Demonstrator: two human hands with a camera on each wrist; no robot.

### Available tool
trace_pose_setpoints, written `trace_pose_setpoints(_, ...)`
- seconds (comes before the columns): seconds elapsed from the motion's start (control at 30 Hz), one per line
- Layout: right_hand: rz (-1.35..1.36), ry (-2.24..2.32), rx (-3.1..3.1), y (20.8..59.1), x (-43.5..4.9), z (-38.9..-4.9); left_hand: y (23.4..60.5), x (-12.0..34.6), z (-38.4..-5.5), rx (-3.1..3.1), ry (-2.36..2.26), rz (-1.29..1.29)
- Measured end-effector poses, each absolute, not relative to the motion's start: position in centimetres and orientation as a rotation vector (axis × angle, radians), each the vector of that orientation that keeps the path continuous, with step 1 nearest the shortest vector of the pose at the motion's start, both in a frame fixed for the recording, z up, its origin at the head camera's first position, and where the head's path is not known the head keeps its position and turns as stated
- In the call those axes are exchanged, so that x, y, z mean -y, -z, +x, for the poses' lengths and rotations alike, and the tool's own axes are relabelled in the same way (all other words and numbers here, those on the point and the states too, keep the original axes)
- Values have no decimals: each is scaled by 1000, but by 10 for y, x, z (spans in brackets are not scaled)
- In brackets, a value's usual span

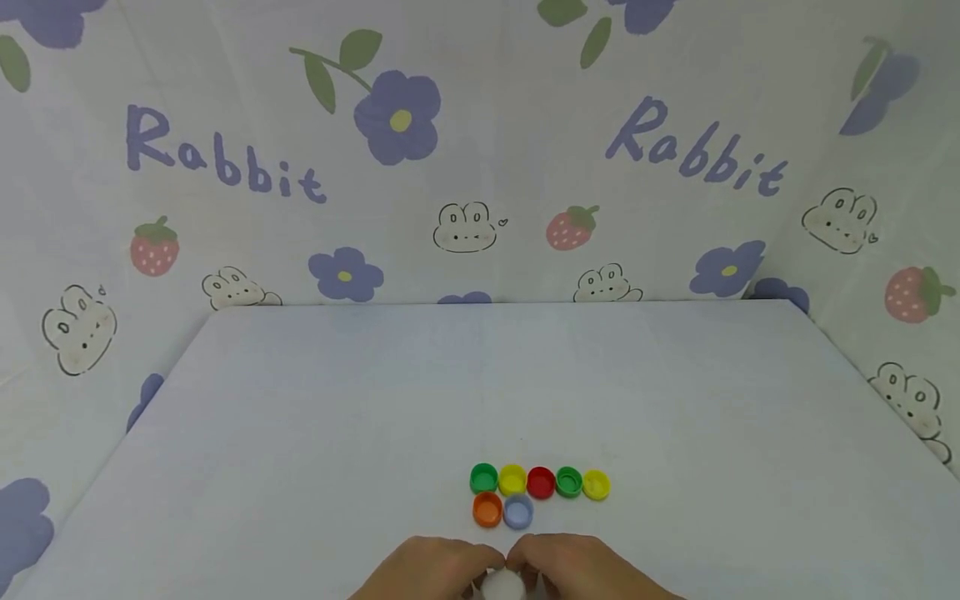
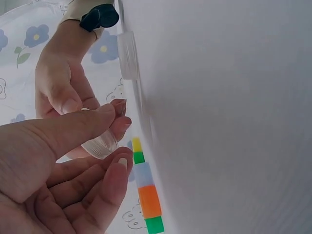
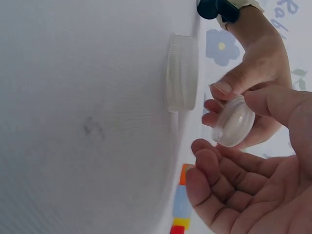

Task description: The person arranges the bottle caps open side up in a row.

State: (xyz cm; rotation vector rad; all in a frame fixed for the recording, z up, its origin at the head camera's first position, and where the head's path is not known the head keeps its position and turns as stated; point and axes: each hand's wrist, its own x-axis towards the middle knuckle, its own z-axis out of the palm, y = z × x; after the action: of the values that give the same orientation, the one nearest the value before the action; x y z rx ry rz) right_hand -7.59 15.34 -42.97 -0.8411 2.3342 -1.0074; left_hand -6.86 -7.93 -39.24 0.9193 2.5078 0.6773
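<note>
Both hands meet at the near edge in the head view. My left hand (image 1: 431, 571) and right hand (image 1: 588, 571) pinch a small clear plastic cap with a ridged rim. In the left wrist view the left thumb lies over the clear cap (image 2: 101, 145), with the right hand (image 2: 61, 90) behind it. From the right wrist, the right thumb presses the rim of the clear cap (image 3: 235, 123), while the other right-hand fingers are loosely bent. A larger-looking clear ridged lid (image 3: 183, 73) stands on the white table beside the hands.
Beyond the hands, coloured bottle caps sit in two rows on the white table (image 1: 337, 433). The front row has an orange cap (image 1: 487, 509) and a light blue cap (image 1: 518, 511). Behind are green, yellow and red caps (image 1: 541, 482). A printed curtain (image 1: 517, 150) surrounds the table.
</note>
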Motion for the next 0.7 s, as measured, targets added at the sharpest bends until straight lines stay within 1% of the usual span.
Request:
trace_pose_setpoints(0.1, -945, 1101, -2307, 442, -159, -79, 391, 82, -69, -2506, -713, 931)
trace_pose_setpoints(0.17, -964, 1157, -2274, 442, -160, -78, 392, 83, -70, -2499, -747, 954)
trace_pose_setpoints(0.23, -956, 1204, -2232, 433, -158, -76, 393, 84, -71, -2482, -777, 949)
trace_pose_setpoints(0.43, -812, 1270, -2159, 403, -150, -69, 392, 85, -70, -2476, -888, 973)
trace_pose_setpoints(0.53, -748, 1298, -2149, 397, -149, -68, 393, 85, -69, -2531, -896, 1032)
trace_pose_setpoints(0.7, -752, 1380, -2116, 396, -152, -68, 395, 87, -68, -2598, -903, 1172)
